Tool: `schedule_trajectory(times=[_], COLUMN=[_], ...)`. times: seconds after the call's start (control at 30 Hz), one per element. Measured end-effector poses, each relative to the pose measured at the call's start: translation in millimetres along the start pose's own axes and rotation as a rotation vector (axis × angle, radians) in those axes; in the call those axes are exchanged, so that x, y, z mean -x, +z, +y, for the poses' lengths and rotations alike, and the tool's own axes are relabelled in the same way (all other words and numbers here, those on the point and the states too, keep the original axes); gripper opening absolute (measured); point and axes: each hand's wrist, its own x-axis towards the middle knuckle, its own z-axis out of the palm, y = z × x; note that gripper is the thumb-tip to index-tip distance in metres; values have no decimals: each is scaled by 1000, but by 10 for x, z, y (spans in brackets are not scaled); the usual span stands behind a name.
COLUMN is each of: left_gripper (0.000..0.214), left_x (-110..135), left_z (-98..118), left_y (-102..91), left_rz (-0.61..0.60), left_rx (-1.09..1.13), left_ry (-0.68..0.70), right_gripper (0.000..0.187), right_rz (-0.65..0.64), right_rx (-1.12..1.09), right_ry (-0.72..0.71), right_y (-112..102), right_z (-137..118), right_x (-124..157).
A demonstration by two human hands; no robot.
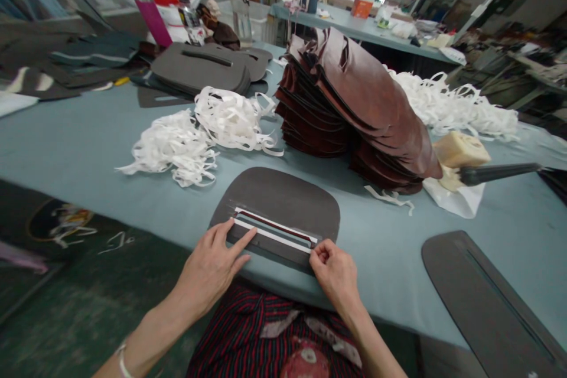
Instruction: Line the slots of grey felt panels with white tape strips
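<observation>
A dark grey rounded panel [287, 195] lies flat at the table's front edge, with a long narrow slot in it. White tape strips run along both long sides of the slot; the lower white strip [277, 237] is nearer to me. My left hand [211, 269] is open, its fingers spread, with fingertips resting on the left part of the lower strip and the panel. At the slot's right end, my right hand [336, 271] is closed in a pinch at the end of that strip. Its fingertips partly hide the strip's end.
Behind the panel are piles of white strips [172, 144] and a tall stack of brown leather pieces [367, 82]. A black-handled brush [496, 174] lies by a cream block [460, 149]. Another slotted grey panel [469, 289] is at right, and more grey panels [199, 71] are stacked at back left.
</observation>
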Motion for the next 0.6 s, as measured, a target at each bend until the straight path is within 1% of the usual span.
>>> schedule_trajectory(times=[0.2,0.33,0.4,0.47,0.53,0.6], left_gripper=[58,60,59,57,54,51], left_x=[9,33,40,22,-35,-127], left_z=[25,50,65,84,99,95], left_y=[10,16,10,0,-8,-11], left_rz=[-19,-28,-25,-20,-7,10], left_rx=[-41,-64,-58,-47,-33,0], left_ry=[-19,-34,-44,-58,-68,-51], right_gripper=[12,11,10,11,21,31], right_rz=[32,28,48,121,191,192], right_rx=[71,119,155,192,203,201], right_ry=[-1,19,-1,-119,-328,-536], right_y=[34,43,59,93,147,212], right_z=[-33,-36,-40,-66,-124,-202], right_x=[-12,-8,10,27,26,1])
